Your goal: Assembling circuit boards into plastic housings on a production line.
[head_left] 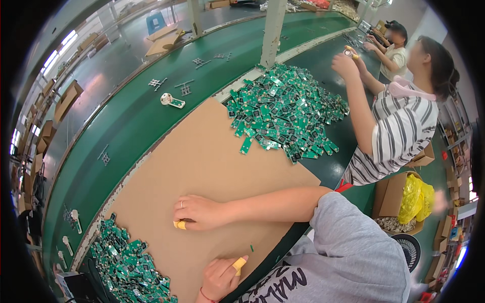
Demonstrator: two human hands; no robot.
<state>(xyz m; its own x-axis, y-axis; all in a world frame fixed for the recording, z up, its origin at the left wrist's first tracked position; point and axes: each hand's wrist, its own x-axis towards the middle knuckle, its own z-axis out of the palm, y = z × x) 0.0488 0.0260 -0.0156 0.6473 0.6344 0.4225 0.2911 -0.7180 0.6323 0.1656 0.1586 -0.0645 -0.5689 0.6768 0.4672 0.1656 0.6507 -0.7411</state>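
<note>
Right hand (198, 212) and left hand (222, 279) curl over brown cardboard (222, 151); whether either pinches anything cannot be told.
From the right hand, a large circuit-board heap (288, 111) lies toward one o'clock, a smaller heap (129, 262) toward eight; a green strip (252, 248) lies near the left hand.

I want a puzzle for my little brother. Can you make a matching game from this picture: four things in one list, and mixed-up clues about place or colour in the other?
Things
1. Right hand
2. Left hand
3. Plastic bag
4. Bigger pile of circuit boards

Clues
A. Green, in front of the person in stripes
B. Has a ring on one finger
C. Yellow, in an open cardboard box
D. Has a red bracelet at the wrist

Right pairs: 1-B, 2-D, 3-C, 4-A
</note>
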